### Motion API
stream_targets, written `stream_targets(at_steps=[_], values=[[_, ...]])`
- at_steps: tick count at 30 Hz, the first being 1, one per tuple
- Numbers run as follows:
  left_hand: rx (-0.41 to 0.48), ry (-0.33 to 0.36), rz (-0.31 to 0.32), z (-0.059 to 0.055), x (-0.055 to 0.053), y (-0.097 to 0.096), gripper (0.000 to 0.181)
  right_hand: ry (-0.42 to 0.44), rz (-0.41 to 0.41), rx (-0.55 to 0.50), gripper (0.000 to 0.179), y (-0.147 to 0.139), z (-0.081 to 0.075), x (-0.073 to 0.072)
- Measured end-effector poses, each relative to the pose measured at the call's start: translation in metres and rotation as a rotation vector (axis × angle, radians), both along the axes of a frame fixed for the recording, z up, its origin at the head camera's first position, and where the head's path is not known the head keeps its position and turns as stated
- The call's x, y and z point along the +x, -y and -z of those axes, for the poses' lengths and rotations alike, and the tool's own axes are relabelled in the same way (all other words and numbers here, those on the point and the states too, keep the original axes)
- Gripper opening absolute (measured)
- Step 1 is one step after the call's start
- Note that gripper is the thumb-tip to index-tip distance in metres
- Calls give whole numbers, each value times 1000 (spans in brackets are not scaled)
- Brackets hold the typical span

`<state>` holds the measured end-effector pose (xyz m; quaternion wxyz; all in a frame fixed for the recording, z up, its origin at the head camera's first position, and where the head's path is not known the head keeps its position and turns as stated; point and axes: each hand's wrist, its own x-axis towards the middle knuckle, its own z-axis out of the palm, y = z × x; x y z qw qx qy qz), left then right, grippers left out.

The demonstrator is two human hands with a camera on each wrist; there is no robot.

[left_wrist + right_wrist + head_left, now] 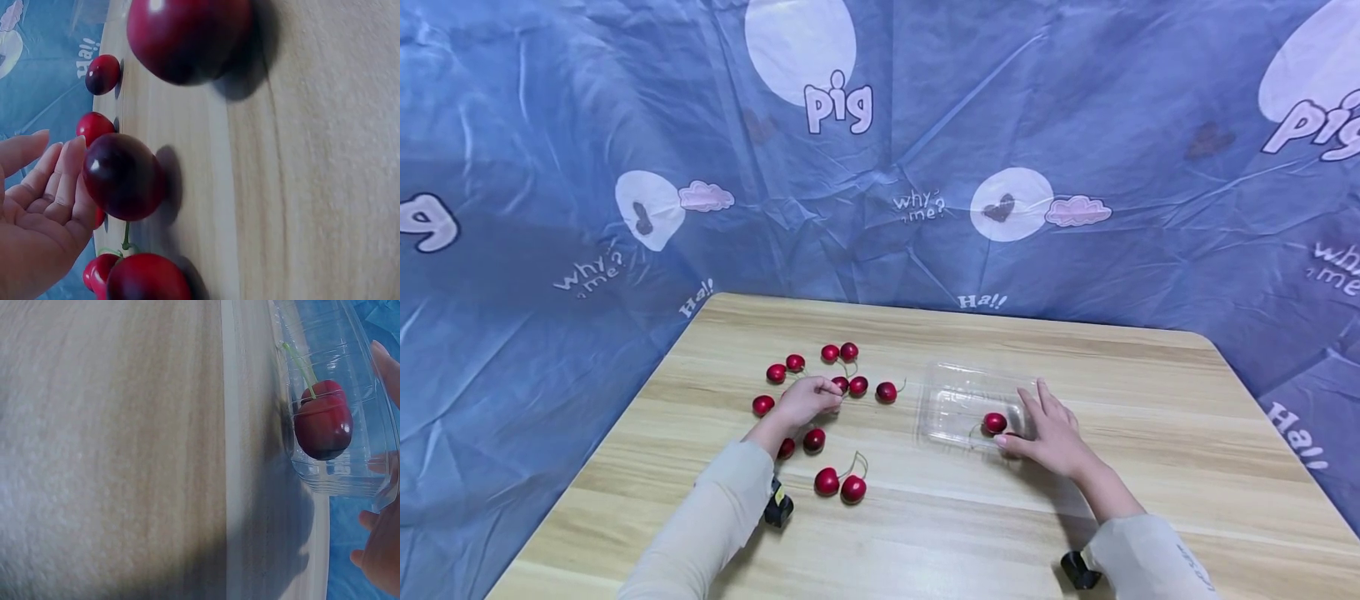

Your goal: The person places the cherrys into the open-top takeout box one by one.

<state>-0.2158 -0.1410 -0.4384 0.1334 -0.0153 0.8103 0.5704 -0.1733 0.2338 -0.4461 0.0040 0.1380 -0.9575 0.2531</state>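
Note:
My left hand [805, 402] hovers among loose cherries on the left of the table, fingertips beside a dark red cherry [858, 386]. In the left wrist view, its thumb and loosely bent fingers stand apart with nothing visible between them, and a dark cherry [124, 177] appears close by. My right hand [1051, 432] holds the right end of a clear plastic box [951, 427], thumb at the near rim and fingers along the right side. Inside the box lie cherries [323, 428], one partly behind another, with a green stem.
Two cherries with joined stems [853, 489] lie nearest the front. A single cherry [886, 392] sits between the left hand and the box. Several more are spread around the left hand on the wooden table [940, 517]. A blue printed cloth [880, 250] hangs behind.

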Motion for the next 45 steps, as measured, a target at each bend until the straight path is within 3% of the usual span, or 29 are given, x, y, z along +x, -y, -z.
stream_targets(at_steps=[12,28,35,45], values=[[-71,53,-45,0,0,8,17,-12,-4,10,88,-1,0,-1],[-22,209,-125,0,-5,7,20,0,4,11,89,-1,0,-1],[25,237,-165,1,-7,3,18,-5,2,2,89,0,-1,-2],[-44,274,-255,3,-13,-5,15,9,5,-6,89,0,-1,0]])
